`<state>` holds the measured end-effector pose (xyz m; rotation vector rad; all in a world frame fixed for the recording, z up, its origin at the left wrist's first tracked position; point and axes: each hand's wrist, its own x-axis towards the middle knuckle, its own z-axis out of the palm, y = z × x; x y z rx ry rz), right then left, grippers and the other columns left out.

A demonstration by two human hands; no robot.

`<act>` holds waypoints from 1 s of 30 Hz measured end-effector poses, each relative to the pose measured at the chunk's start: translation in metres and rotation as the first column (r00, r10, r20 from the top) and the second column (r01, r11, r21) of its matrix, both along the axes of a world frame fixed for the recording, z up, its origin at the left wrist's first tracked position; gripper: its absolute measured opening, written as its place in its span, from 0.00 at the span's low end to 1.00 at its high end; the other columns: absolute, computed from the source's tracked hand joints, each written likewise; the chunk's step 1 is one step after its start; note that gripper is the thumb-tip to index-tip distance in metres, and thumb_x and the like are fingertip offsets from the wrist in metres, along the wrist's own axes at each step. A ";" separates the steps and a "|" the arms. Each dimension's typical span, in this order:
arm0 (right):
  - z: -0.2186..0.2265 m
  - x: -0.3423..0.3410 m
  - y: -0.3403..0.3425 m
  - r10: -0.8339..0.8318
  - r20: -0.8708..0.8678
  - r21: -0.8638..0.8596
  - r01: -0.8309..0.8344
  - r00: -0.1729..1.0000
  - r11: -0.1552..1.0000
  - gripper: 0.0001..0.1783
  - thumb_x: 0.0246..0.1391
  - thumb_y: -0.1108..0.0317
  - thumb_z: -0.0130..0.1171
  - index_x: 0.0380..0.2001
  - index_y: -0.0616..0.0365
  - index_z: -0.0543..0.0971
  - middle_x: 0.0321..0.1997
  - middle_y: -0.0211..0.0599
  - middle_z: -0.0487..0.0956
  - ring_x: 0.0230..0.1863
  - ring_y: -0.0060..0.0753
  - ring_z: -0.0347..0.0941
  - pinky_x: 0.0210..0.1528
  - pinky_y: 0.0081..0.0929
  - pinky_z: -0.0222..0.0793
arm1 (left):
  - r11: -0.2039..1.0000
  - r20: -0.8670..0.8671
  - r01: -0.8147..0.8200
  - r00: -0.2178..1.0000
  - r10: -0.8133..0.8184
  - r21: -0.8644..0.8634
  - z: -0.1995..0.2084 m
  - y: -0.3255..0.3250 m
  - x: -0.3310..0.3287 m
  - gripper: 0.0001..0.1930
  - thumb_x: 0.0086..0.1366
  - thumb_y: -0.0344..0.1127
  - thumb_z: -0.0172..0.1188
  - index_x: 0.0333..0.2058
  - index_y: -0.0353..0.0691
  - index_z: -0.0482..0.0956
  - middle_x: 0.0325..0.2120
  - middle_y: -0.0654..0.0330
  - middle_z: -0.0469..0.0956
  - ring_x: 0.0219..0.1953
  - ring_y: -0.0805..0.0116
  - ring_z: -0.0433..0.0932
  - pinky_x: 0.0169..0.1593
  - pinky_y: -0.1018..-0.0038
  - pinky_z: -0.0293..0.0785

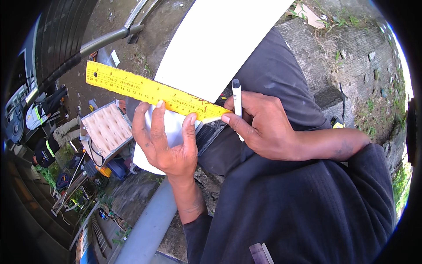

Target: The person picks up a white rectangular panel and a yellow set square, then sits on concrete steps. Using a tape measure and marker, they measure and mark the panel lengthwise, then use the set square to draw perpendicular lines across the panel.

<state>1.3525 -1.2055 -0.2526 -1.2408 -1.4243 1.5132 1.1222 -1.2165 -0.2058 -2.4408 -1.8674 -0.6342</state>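
A yellow ruler (127, 84) with black scale marks lies slanted across a long white sheet (215, 39) over my lap. My left hand (169, 145) grips the ruler's near edge, its fingertips and thumb on the scale. At the ruler's right end, the thumb and index finger of my right hand (268, 125) close on its tip. A white marker (238, 101) with a dark cap stands upright in that same hand, its cap on top. The hand hides part of the marker.
A grey pipe (151, 215) runs beside me at lower left. Further left stand a wooden-topped box (107, 125) and tools; people (46, 149) are beyond it. Metal rails (105, 42) cross the upper left. Rough concrete (312, 57) with weeds lies on the right.
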 end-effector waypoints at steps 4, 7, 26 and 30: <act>-0.002 0.001 -0.002 -0.014 -0.010 -0.008 0.014 1.000 1.000 0.06 0.70 0.70 0.69 0.43 0.63 0.83 0.28 0.37 0.81 0.22 0.24 0.75 0.27 0.30 0.67 | 0.994 -0.085 0.000 0.996 -0.009 -0.106 0.007 -0.008 0.000 0.57 0.53 0.63 0.84 0.75 0.39 0.69 0.73 0.36 0.64 0.73 0.30 0.64 0.74 0.38 0.61; -0.002 -0.001 -0.002 -0.029 -0.019 -0.002 0.029 0.999 1.000 0.06 0.71 0.70 0.68 0.43 0.63 0.83 0.26 0.34 0.80 0.22 0.21 0.72 0.27 0.28 0.66 | 0.980 -0.189 -0.023 0.982 -0.015 -0.199 0.014 -0.016 0.002 0.69 0.48 0.75 0.81 0.80 0.41 0.59 0.77 0.35 0.58 0.78 0.26 0.56 0.76 0.31 0.51; -0.005 0.000 0.000 0.007 -0.001 0.012 -0.007 1.000 1.000 0.07 0.71 0.69 0.69 0.43 0.62 0.83 0.26 0.34 0.80 0.22 0.22 0.72 0.27 0.29 0.66 | 0.977 -0.278 -0.033 0.960 -0.027 -0.209 0.011 -0.020 -0.002 0.68 0.46 0.66 0.85 0.81 0.46 0.60 0.79 0.37 0.56 0.78 0.27 0.55 0.75 0.29 0.52; -0.005 0.000 0.001 0.012 -0.002 0.019 -0.012 1.000 1.000 0.07 0.71 0.69 0.68 0.43 0.63 0.83 0.27 0.35 0.80 0.23 0.23 0.73 0.27 0.30 0.67 | 0.983 -0.283 -0.019 0.959 -0.034 -0.182 0.009 -0.021 -0.004 0.66 0.50 0.70 0.82 0.81 0.47 0.61 0.78 0.40 0.59 0.77 0.27 0.55 0.74 0.29 0.53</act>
